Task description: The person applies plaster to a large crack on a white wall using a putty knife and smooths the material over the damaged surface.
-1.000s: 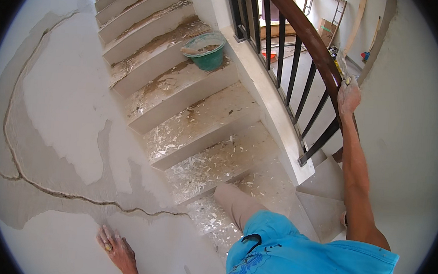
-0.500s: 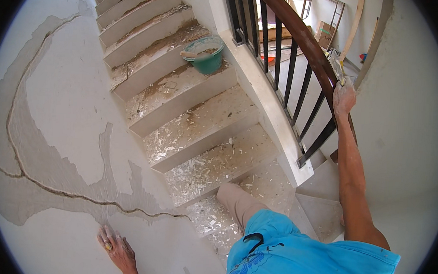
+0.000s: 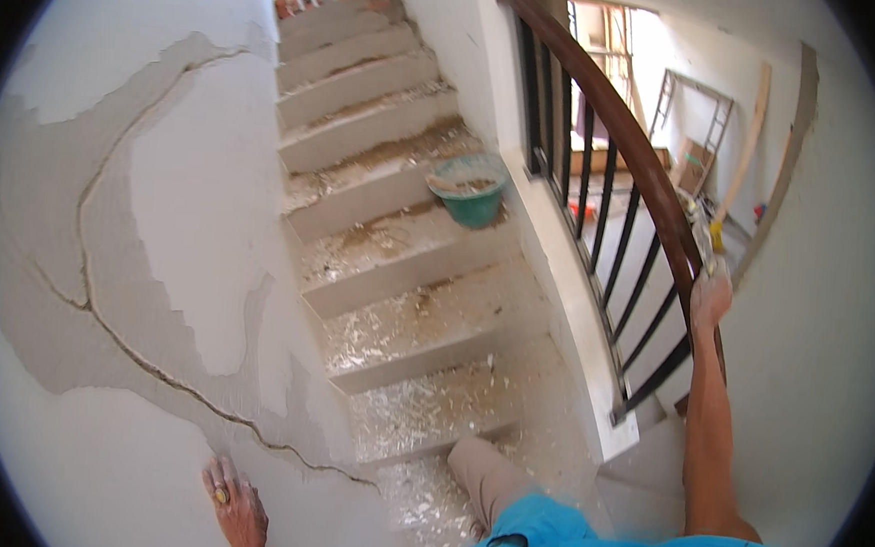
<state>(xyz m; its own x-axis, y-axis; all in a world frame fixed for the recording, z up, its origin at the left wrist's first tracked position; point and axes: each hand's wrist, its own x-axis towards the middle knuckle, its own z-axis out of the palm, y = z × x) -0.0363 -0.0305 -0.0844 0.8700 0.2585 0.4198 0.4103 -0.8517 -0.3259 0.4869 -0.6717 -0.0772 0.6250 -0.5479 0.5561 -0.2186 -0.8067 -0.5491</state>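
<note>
My left hand point(image 3: 235, 510) is on the white wall point(image 3: 176, 458), fingers stretched out and dusty, a ring on one of them. Above it a long crack point(image 3: 151, 364) runs through a scraped grey patch point(image 3: 33, 249) of that wall. Over on the right, my right hand point(image 3: 712, 295) is closed at the dark wooden handrail point(image 3: 644, 166). Out of that fist a pale, plaster-smeared tool point(image 3: 701, 233) sticks up; its exact kind cannot be made out.
Stairs point(image 3: 426, 303) strewn with white flakes climb ahead. A green bucket point(image 3: 472, 200) with rubble-coloured contents stands on a step by the right side. Black balusters point(image 3: 607, 199) carry the handrail. Beyond them are a ladder-like metal frame point(image 3: 719, 130), a cardboard box point(image 3: 693, 161) and planks point(image 3: 743, 142).
The view has swung, so stairs, bucket and railing sit lower and farther right in it. My left hand stays at the wall and my right at the handrail.
</note>
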